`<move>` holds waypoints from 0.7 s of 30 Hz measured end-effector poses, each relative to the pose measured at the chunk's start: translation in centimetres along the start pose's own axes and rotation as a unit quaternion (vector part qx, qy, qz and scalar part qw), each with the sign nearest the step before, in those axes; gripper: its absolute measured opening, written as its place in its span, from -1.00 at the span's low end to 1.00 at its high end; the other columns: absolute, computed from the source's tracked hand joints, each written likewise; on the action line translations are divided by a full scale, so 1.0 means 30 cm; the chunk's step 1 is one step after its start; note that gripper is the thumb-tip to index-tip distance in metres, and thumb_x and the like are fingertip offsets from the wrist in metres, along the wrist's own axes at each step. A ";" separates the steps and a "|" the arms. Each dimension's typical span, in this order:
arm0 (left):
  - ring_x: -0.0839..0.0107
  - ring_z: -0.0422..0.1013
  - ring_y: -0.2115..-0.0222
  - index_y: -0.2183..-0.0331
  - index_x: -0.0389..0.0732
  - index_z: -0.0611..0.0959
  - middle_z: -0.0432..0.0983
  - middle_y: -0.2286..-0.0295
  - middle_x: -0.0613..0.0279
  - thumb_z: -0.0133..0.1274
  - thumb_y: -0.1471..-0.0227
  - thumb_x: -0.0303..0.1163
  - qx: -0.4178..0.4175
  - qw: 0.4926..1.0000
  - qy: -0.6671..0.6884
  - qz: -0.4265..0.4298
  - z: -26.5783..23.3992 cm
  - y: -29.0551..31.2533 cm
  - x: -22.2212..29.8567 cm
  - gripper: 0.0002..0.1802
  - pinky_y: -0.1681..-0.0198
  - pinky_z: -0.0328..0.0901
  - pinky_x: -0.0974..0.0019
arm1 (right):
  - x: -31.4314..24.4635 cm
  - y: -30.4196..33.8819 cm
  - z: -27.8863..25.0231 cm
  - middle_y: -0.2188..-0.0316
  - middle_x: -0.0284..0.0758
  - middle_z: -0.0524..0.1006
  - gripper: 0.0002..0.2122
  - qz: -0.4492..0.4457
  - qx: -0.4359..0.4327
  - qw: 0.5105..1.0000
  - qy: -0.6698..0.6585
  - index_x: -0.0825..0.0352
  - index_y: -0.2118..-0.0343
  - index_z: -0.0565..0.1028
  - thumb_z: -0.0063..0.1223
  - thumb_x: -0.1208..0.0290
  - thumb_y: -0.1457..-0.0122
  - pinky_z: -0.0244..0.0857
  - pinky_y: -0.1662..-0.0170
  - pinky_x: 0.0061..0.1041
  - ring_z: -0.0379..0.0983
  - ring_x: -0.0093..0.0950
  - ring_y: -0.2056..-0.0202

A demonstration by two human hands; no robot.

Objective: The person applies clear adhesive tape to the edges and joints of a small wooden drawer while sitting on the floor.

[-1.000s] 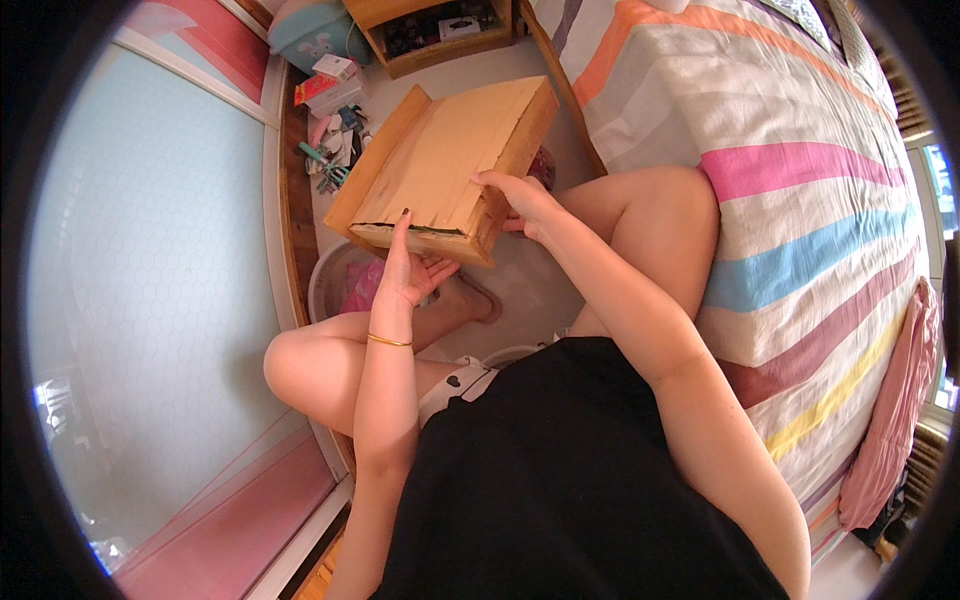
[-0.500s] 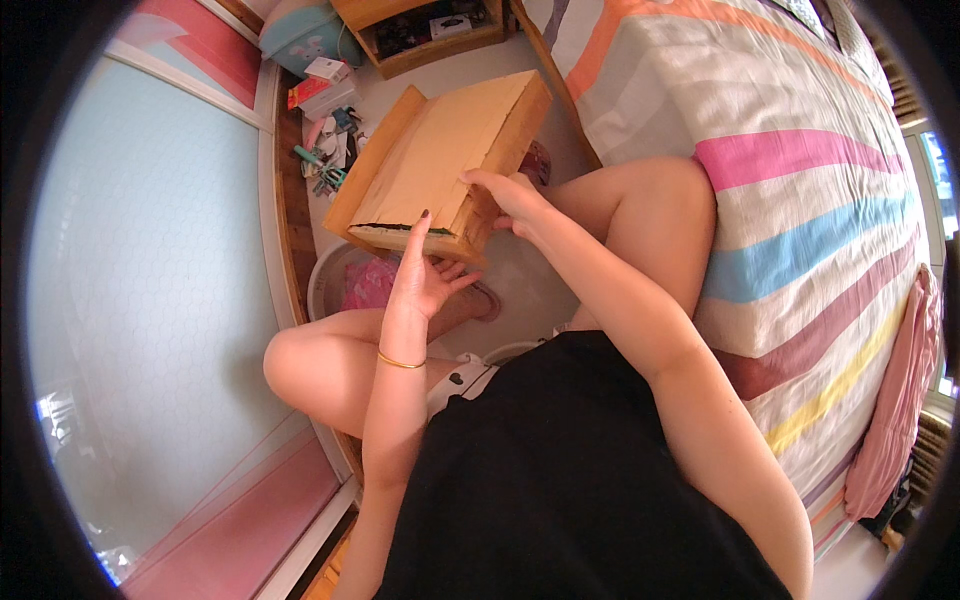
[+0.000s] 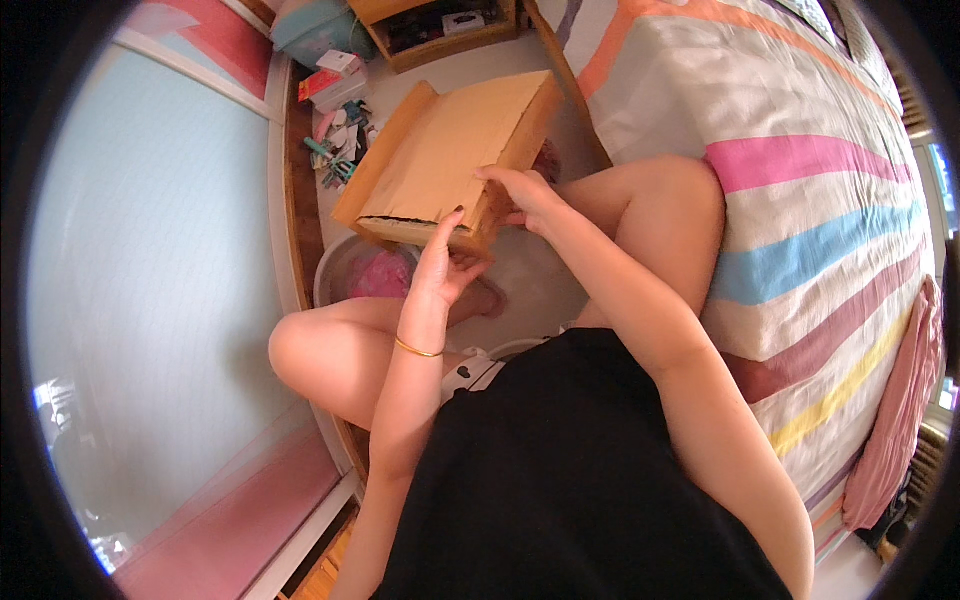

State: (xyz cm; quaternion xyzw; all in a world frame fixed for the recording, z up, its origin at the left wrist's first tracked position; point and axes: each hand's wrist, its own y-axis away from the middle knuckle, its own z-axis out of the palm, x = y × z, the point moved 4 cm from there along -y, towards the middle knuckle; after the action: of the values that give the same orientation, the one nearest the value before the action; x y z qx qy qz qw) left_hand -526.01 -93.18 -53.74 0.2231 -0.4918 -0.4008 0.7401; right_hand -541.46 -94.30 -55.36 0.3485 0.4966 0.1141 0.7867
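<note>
Above the floor, tilted in front of my legs, is a wooden drawer (image 3: 450,145) with its pale bottom panel turned up. A dark gap runs between the panel and the drawer's near edge. My left hand (image 3: 441,272) is at the near corner, its thumb over the edge and its fingers curled beneath. Closed around the right side wall is my right hand (image 3: 532,203), thumb on top, with the other fingers partly hidden behind the wood.
A wooden cabinet (image 3: 430,55) with an open compartment stands at the back. Small tools (image 3: 340,150) and boxes (image 3: 335,82) lie by the left wall. A round tub (image 3: 325,275) with a pink bag (image 3: 380,275) is near my left leg. The striped bed (image 3: 800,190) is on the right.
My left hand has slid right along the drawer's near edge, and its spread fingers have drawn in under the corner. My right hand keeps its hold on the side.
</note>
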 end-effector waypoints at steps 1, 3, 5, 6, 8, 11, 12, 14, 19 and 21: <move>0.10 0.13 0.04 -0.07 -0.25 0.12 0.11 0.05 -0.05 0.20 0.24 -0.02 0.003 1.000 0.003 0.003 0.002 0.002 -0.004 -0.05 -0.03 0.14 -0.04 | 0.003 -0.003 -0.005 0.23 -0.25 0.45 -0.47 0.001 -0.005 1.000 0.003 0.37 0.08 0.33 0.18 0.17 0.08 0.37 0.24 -0.43 0.43 -0.41 0.25; 0.10 0.12 0.03 -0.08 -0.23 0.12 0.10 0.04 -0.05 0.21 0.25 -0.03 -0.004 1.000 -0.003 0.014 0.004 0.002 -0.007 -0.05 -0.03 0.14 -0.02 | 0.000 0.002 -0.010 0.22 -0.26 0.45 -0.49 0.000 0.012 1.000 0.025 0.36 0.08 0.33 0.16 0.17 0.06 0.36 0.20 -0.44 0.42 -0.43 0.22; 0.11 0.12 0.03 -0.08 -0.19 0.13 0.10 0.03 -0.03 0.22 0.26 -0.03 -0.003 1.000 0.007 0.012 -0.011 -0.005 -0.012 -0.05 -0.02 0.14 -0.02 | -0.003 0.025 0.003 0.23 -0.27 0.45 -0.49 0.002 0.013 1.000 0.023 0.35 0.08 0.34 0.16 0.17 0.06 0.34 0.19 -0.45 0.41 -0.45 0.21; 0.12 0.13 0.03 -0.08 -0.19 0.14 0.11 0.04 -0.02 0.22 0.25 -0.03 -0.009 1.000 0.005 0.012 -0.007 -0.005 -0.016 -0.06 -0.01 0.15 -0.02 | -0.002 0.026 -0.001 0.23 -0.27 0.44 -0.49 -0.001 0.009 1.000 0.012 0.35 0.08 0.33 0.16 0.17 0.06 0.34 0.21 -0.45 0.41 -0.45 0.23; 0.13 0.14 0.04 -0.06 -0.19 0.17 0.13 0.05 0.00 0.22 0.25 -0.04 -0.014 1.000 0.003 0.014 -0.005 -0.007 -0.022 -0.10 -0.01 0.16 -0.01 | 0.003 0.028 -0.007 0.23 -0.27 0.44 -0.49 -0.003 0.002 1.000 0.004 0.36 0.08 0.33 0.16 0.17 0.06 0.34 0.24 -0.46 0.42 -0.45 0.24; 0.13 0.14 0.03 -0.05 -0.20 0.19 0.14 0.05 0.00 0.22 0.25 -0.05 -0.009 1.000 0.003 0.017 -0.024 -0.017 -0.039 -0.11 0.00 0.16 -0.02 | 0.016 0.032 -0.009 0.22 -0.27 0.43 -0.46 -0.001 -0.019 1.000 0.011 0.40 0.08 0.31 0.16 0.16 0.07 0.34 0.25 -0.45 0.42 -0.45 0.25; 0.13 0.14 0.03 -0.05 -0.20 0.19 0.14 0.05 0.00 0.22 0.25 -0.05 -0.007 1.000 0.005 0.018 -0.025 -0.015 -0.039 -0.11 0.00 0.16 -0.02 | 0.026 0.024 -0.016 0.22 -0.27 0.43 -0.45 -0.004 -0.011 1.000 0.012 0.41 0.08 0.31 0.17 0.15 0.07 0.33 0.25 -0.45 0.42 -0.44 0.25; 0.08 0.09 -0.01 -0.09 -0.21 0.12 0.07 0.00 -0.05 0.19 0.27 0.06 -0.017 0.999 -0.028 -0.006 -0.027 -0.011 -0.046 0.00 -0.02 0.08 -0.15 | 0.045 0.009 -0.034 0.21 -0.27 0.42 -0.45 -0.007 -0.004 1.000 0.015 0.42 0.08 0.30 0.17 0.15 0.07 0.33 0.25 -0.45 0.42 -0.44 0.26; 0.00 -0.03 -0.08 -0.15 -0.22 -0.05 -0.07 -0.06 -0.10 0.09 0.32 0.28 0.004 0.998 0.049 -0.039 -0.109 -0.037 -0.014 0.19 -0.06 -0.13 -0.35 | 0.044 0.024 -0.043 0.13 -0.19 0.38 -0.38 -0.011 -0.009 1.000 0.006 0.44 0.01 0.25 0.17 0.15 0.07 0.26 0.13 -0.40 0.35 -0.36 0.13; -0.02 -0.17 -0.15 -0.18 -0.11 -0.09 -0.17 -0.13 -0.12 0.12 0.31 0.23 0.017 0.996 0.083 -0.033 -0.123 -0.059 0.004 0.18 -0.06 -0.16 -0.34 | 0.052 0.010 -0.055 0.13 -0.20 0.39 -0.39 -0.015 -0.018 1.000 0.008 0.44 0.02 0.26 0.16 0.14 0.07 0.26 0.12 -0.39 0.35 -0.36 0.13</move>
State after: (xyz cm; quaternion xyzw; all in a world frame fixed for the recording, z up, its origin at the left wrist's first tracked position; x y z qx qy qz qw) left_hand -523.32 -94.55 -56.49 0.2841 -0.4278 -0.3965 0.7609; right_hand -542.08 -92.54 -56.70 0.3260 0.5060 0.1145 0.7903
